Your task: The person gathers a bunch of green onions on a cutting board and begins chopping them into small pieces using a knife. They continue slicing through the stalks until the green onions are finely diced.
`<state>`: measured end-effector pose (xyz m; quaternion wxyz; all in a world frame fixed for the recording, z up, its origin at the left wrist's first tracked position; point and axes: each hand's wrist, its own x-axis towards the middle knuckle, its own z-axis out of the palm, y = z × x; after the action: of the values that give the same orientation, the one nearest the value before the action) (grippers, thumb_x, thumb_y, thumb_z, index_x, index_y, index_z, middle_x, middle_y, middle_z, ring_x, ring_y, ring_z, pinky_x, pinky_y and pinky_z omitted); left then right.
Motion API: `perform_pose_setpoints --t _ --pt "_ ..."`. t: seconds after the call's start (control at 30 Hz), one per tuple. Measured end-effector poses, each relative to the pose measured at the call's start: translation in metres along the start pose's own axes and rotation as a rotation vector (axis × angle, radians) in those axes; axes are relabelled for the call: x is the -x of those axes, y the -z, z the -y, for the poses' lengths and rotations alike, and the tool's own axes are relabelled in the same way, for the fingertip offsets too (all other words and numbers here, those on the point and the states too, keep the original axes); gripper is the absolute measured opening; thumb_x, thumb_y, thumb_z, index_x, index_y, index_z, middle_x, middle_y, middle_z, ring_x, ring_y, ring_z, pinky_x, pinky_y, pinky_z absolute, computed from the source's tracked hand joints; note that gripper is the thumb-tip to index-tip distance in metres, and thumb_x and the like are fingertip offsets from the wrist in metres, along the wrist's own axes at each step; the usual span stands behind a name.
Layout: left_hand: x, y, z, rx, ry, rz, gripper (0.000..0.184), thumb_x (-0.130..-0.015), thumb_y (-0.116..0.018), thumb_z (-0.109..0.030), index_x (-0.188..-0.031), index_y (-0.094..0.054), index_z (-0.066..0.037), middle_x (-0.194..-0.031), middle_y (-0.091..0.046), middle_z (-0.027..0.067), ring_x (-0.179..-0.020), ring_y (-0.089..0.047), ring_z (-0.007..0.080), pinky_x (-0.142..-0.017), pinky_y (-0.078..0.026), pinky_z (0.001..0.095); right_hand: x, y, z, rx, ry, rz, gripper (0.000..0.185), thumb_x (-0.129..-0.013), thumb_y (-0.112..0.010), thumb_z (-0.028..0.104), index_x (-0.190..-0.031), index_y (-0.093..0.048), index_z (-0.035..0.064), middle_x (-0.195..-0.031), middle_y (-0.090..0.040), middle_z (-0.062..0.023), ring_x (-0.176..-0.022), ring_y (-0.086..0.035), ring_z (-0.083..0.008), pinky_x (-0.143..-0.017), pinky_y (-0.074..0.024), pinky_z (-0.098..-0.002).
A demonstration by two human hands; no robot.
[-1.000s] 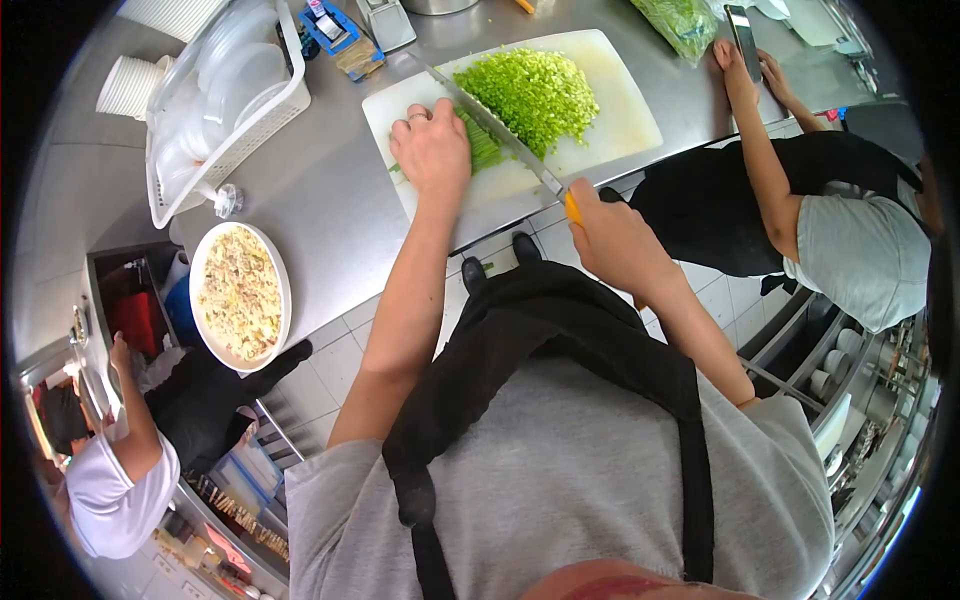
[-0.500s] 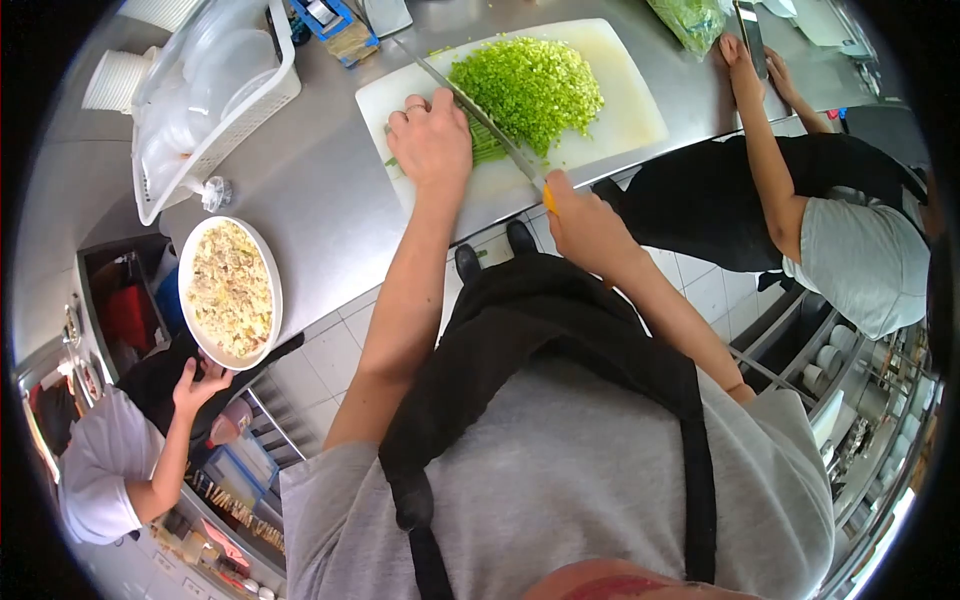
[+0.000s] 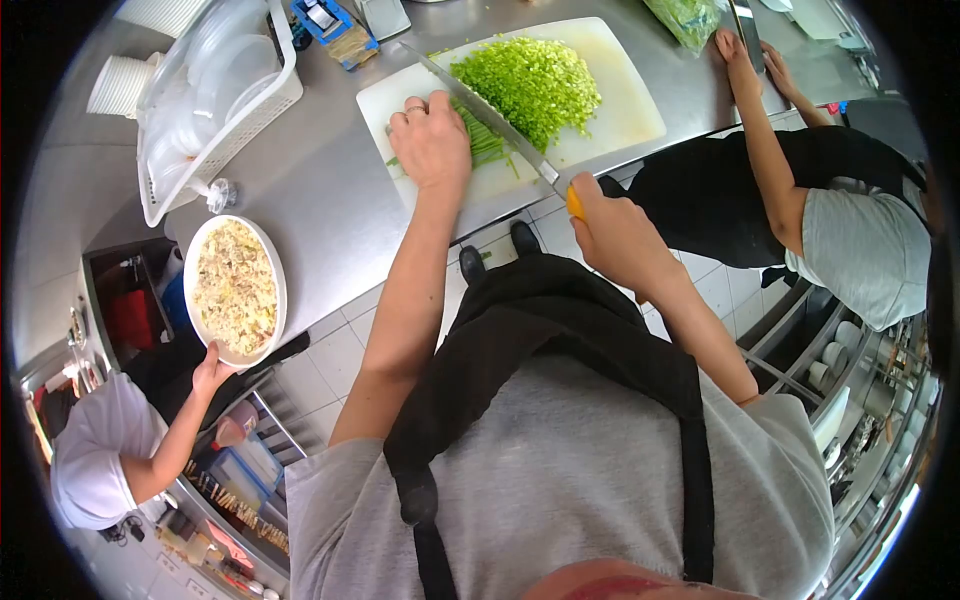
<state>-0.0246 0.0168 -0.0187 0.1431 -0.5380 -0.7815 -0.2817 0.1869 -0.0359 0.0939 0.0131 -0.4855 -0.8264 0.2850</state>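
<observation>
My right hand is closed around the yellow handle of a long kitchen knife. Its blade slants across the white cutting board, between uncut green stalks and a heap of finely chopped green pieces. With curled fingers, my left hand presses on the bundle of thin green stalks, left of the blade. Part of the bundle is hidden under that hand. A few cut bits lie around the heap.
At left, a co-worker's hand grips an oval white dish of mixed food. A white basket holds plastic lids. A blue tape dispenser sits behind the board. Another co-worker's hands hold a phone near bagged greens.
My right hand has moved right, away from the board, drawing the knife with it. My left hand stays nearly in place. The co-worker's left-side hand has closed on the dish's rim.
</observation>
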Motion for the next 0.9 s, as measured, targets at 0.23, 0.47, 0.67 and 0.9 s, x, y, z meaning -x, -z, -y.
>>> perform_pose_setpoints --t 0.23,0.47,0.67,0.9 --pt "-0.001 -0.003 0.001 -0.001 0.006 0.007 0.006 -0.077 -0.061 -0.015 -0.079 -0.061 -0.010 -0.086 -0.059 0.0116 -0.078 -0.055 0.0303 -0.068 -0.044 0.0419 0.009 -0.026 -0.012 -0.053 -0.015 -0.080 0.026 -0.083 -0.055 0.010 -0.101 -0.038 0.0014 -0.068 -0.059 -0.0276 -0.067 -0.058 -0.0486 -0.064 -0.0442 -0.0581" --pt "-0.002 0.000 0.002 -0.024 -0.020 -0.029 0.006 -0.078 -0.061 -0.014 -0.082 -0.060 -0.010 -0.083 -0.058 0.0106 -0.074 -0.054 0.0291 -0.066 -0.044 0.0400 0.010 -0.029 -0.007 -0.015 -0.019 -0.052 0.025 -0.084 -0.054 0.012 -0.101 -0.038 0.0023 -0.068 -0.059 -0.0269 -0.067 -0.059 -0.0474 -0.064 -0.0454 -0.0575" --pt "-0.003 0.000 0.002 -0.023 -0.030 0.000 0.008 -0.078 -0.061 -0.015 -0.084 -0.061 -0.010 -0.084 -0.058 0.0104 -0.075 -0.054 0.0286 -0.067 -0.045 0.0397 0.016 -0.014 0.003 0.053 -0.070 0.008 0.019 -0.085 -0.047 0.007 -0.101 -0.038 0.0021 -0.066 -0.059 -0.0260 -0.066 -0.059 -0.0468 -0.063 -0.0455 -0.0573" --pt "-0.003 0.002 -0.001 0.001 0.003 0.014 0.009 -0.073 -0.065 -0.014 -0.081 -0.061 -0.010 -0.088 -0.060 0.0091 -0.079 -0.054 0.0296 -0.068 -0.045 0.0416 0.000 -0.024 -0.007 0.065 -0.048 0.046 0.021 -0.083 -0.044 0.004 -0.103 -0.039 0.0039 -0.073 -0.061 -0.0265 -0.071 -0.060 -0.0467 -0.067 -0.0448 -0.0574"
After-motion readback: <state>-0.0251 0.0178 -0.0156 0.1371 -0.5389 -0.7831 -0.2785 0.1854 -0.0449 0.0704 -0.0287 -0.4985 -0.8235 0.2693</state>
